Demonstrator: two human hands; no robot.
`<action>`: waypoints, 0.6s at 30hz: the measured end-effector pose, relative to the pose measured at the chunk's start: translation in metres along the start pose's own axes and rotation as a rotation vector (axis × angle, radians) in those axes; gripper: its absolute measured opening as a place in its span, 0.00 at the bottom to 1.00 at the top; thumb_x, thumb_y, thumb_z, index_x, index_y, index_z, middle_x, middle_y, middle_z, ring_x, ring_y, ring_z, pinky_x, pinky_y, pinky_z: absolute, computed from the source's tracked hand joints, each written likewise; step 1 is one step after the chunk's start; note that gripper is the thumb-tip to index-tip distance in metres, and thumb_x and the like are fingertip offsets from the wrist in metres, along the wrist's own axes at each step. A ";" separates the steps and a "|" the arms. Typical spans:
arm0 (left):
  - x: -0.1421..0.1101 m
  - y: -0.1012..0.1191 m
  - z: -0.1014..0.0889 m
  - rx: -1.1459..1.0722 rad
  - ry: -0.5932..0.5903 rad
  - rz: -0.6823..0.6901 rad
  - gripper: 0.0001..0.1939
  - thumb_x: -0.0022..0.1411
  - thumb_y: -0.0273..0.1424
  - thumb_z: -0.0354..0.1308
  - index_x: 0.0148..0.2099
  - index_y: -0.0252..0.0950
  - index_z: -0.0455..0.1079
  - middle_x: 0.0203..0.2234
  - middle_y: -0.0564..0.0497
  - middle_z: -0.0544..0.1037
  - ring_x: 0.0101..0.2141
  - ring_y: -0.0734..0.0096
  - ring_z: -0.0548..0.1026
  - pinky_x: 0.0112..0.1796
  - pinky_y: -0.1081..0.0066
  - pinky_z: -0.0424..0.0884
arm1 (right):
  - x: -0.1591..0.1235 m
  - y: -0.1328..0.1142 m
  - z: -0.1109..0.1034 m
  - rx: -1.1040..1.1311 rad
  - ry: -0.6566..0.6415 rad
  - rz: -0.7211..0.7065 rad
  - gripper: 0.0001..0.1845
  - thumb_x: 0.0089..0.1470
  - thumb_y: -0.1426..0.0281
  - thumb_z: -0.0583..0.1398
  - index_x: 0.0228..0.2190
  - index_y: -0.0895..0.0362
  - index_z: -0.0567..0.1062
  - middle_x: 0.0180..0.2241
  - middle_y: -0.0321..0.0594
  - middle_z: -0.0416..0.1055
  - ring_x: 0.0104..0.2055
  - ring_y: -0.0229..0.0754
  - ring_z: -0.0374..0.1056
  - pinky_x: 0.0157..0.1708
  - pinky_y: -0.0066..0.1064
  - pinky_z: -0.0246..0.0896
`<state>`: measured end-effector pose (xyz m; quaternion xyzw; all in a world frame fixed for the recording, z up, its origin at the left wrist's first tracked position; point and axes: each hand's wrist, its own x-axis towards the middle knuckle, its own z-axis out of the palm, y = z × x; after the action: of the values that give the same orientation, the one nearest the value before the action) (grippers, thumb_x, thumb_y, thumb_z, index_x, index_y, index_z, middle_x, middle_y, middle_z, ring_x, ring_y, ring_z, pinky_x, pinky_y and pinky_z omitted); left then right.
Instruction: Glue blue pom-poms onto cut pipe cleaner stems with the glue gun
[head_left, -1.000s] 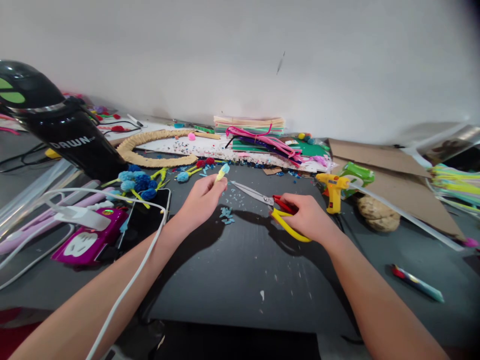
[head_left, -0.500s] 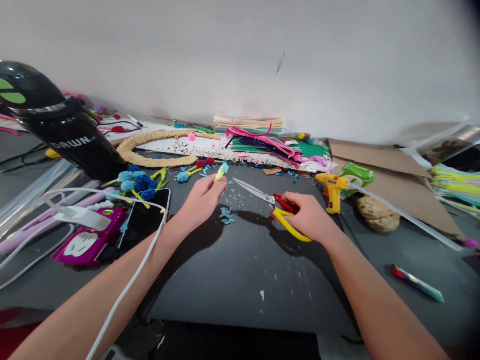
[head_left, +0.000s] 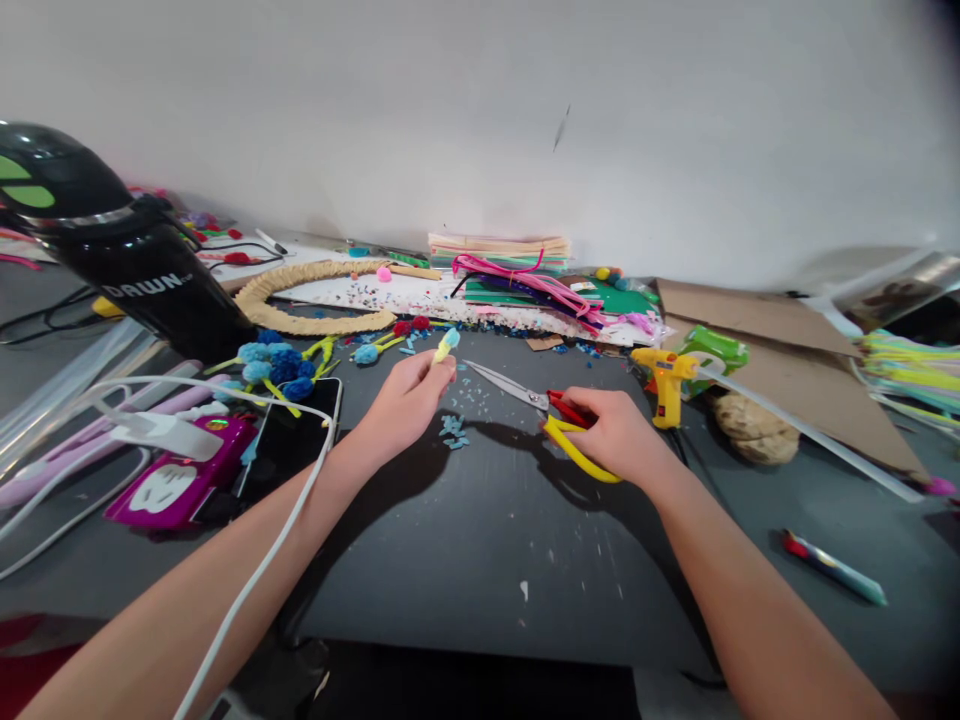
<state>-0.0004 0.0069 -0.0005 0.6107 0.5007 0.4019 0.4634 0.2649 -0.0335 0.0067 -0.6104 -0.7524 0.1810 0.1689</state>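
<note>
Far left: one black bottle [head_left: 146, 275], lettered DAWN; in front of it, one magenta device [head_left: 176, 480] with a white plug lying over it. One white cable [head_left: 259, 575], crossing above your left forearm. One beige curved band [head_left: 259, 295], farther back. One cluster of blue fuzzy balls [head_left: 283, 365] on yellow-green stems, beside a dark phone [head_left: 296, 435].

Left of centre: your left hand [head_left: 409, 395], raised over the table [head_left: 450, 570], fingers pinching one blue-and-yellow fuzzy piece [head_left: 448, 345], which stands up from the grip, blue end on top. Blue clippings [head_left: 453, 432], a small heap on the table, just right of that wrist.

Centre: at the back, one tied bundle of pink and purple stems [head_left: 517, 280]. One pair of scissors [head_left: 536, 399], red and yellow handles, blades pointing at the fuzzy piece, tips just beside it and apart from it. Your right hand [head_left: 611, 430], fingers closed round those handles.

Right: one yellow glue gun [head_left: 667, 385]; one green packet [head_left: 716, 350] behind it; one brownish lump [head_left: 756, 428]; flat cardboard [head_left: 825, 410] under a long pale stick [head_left: 817, 440]; nearer you, one pen-like item [head_left: 834, 568], blurred.
</note>
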 end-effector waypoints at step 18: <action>0.000 -0.001 0.001 0.043 0.002 0.036 0.19 0.67 0.40 0.48 0.26 0.36 0.53 0.19 0.58 0.55 0.21 0.78 0.53 0.23 0.73 0.50 | -0.001 0.002 0.001 -0.007 -0.013 -0.012 0.15 0.48 0.61 0.62 0.22 0.54 0.62 0.22 0.30 0.61 0.26 0.36 0.54 0.26 0.28 0.45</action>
<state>0.0005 0.0071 -0.0015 0.6291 0.4987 0.4000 0.4423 0.2661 -0.0340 0.0051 -0.6054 -0.7576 0.1814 0.1632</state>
